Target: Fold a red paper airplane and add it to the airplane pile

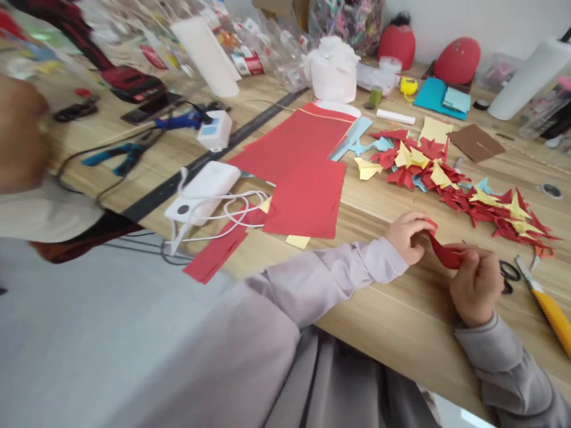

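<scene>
A small piece of red paper [446, 254] is stretched between my two hands above the table's front part, its middle bent in a curve. My left hand [407, 236] pinches its upper left end, and my right hand [477, 285] grips the lower right end between thumb and fingers. Just behind lies a long heap of folded paper figures [446, 172] in red, yellow and light blue. Black-handled scissors [510, 274] are partly hidden behind my right hand. Farther right rests a yellow utility knife [551, 315].
Red sheets [306, 199] are stacked left of my hands. Beside them lies a white power bank [205, 190] with a coiled cable. Blue-handled pliers [116, 157] and a cordless tool [134, 86] lie farther left, near another person's arm [22, 137]. A tissue pack [333, 71] stands behind.
</scene>
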Demonstrator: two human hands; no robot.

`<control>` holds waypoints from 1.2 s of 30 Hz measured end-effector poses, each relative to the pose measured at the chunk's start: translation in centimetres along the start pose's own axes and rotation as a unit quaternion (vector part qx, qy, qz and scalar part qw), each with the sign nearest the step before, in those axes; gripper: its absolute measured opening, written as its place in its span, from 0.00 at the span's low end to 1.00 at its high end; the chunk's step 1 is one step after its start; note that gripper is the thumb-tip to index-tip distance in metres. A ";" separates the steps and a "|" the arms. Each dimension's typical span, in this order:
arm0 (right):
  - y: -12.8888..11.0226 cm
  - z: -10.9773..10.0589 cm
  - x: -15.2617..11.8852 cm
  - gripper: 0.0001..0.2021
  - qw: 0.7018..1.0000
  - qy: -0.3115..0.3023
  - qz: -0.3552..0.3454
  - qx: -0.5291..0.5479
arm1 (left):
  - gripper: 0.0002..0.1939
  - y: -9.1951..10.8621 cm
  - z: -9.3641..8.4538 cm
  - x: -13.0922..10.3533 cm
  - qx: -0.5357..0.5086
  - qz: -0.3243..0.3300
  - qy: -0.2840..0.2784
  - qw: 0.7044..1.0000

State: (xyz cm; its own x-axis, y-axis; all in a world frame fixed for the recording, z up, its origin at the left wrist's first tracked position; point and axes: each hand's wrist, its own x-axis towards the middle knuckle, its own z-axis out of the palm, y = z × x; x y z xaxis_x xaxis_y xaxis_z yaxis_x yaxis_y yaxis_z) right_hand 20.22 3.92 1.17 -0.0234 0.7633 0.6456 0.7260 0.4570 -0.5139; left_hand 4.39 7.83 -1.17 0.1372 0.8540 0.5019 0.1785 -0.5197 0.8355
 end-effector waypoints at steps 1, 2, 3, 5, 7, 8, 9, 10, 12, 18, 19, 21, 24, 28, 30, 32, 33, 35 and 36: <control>-0.3 0.0 0.1 0.14 0.999 0.029 0.014 0.010 | 0.20 0.2 -0.1 0.0 0.008 -0.002 0.003 1.000; -0.4 0.0 0.3 0.14 0.998 0.056 0.027 0.019 | 0.16 0.3 -0.1 -0.1 0.016 -0.002 0.008 1.000; -0.6 0.1 0.5 0.15 0.996 0.076 0.048 0.026 | 0.12 0.5 -0.2 0.0 0.018 -0.007 0.012 1.000; -0.6 0.3 0.8 0.17 0.990 0.100 0.087 0.042 | 0.05 0.9 -0.5 0.1 -0.005 -0.016 -0.005 1.000; -0.5 0.5 1.0 0.19 0.985 0.108 0.119 0.064 | 0.03 1.3 -0.7 0.2 -0.033 -0.013 -0.022 0.999; -0.4 0.6 1.0 0.19 0.983 0.104 0.131 0.070 | 0.02 1.4 -0.9 0.2 -0.034 -0.011 -0.020 0.999; -0.3 0.6 0.9 0.19 0.981 0.101 0.142 0.082 | 0.02 1.4 -1.0 0.3 -0.029 -0.008 -0.014 0.999; -0.2 0.6 0.8 0.19 0.977 0.098 0.155 0.111 | 0.01 1.5 -1.1 0.3 -0.018 -0.002 -0.004 1.000; 0.0 0.6 0.5 0.19 0.955 0.095 0.183 0.213 | 0.02 1.4 -1.3 0.4 0.000 0.011 0.000 1.000; 0.3 -0.1 0.3 0.12 0.958 0.036 0.152 0.239 | 0.03 1.8 -1.3 0.5 -0.037 0.013 0.018 0.999; 0.3 -0.2 0.4 0.09 0.961 0.028 0.157 0.227 | 0.03 1.9 -1.2 0.5 -0.049 0.001 0.034 0.998; 0.4 -0.2 0.9 0.08 0.953 0.038 0.183 0.240 | 0.00 2.0 -1.2 0.7 -0.086 -0.049 0.078 0.992; 0.7 -0.1 1.6 0.10 0.901 0.088 0.261 0.335 | 0.13 1.8 -1.2 1.3 -0.209 -0.150 0.130 0.957; 0.5 0.3 2.0 0.15 0.823 0.078 0.348 0.441 | 0.27 1.4 -0.7 1.8 -0.433 -0.282 0.066 0.854; 0.1 0.5 1.7 0.16 0.810 0.035 0.362 0.460 | 0.27 1.5 -0.3 1.9 -0.487 -0.313 0.024 0.815; -0.3 0.6 1.2 0.15 0.813 -0.020 0.354 0.461 | 0.23 1.6 0.0 1.9 -0.495 -0.322 0.006 0.807; -0.5 0.6 1.0 0.14 0.819 -0.045 0.345 0.456 | 0.20 1.6 0.1 1.9 -0.491 -0.327 0.003 0.807; -0.7 0.6 0.7 0.12 0.840 -0.067 0.323 0.430 | 0.18 1.6 0.0 2.0 -0.486 -0.343 0.004 0.804; -0.6 0.6 0.6 0.12 0.854 -0.060 0.313 0.411 | 0.18 1.6 -0.1 2.1 -0.484 -0.350 0.007 0.802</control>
State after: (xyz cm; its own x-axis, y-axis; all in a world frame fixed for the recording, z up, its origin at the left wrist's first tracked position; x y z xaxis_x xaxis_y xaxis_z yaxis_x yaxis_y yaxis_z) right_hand 19.34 4.36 1.57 0.0862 0.9944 0.0608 -0.1051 0.0697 -0.9920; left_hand 4.87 8.80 1.30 0.3205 0.9320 -0.1693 -0.6340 0.3439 0.6927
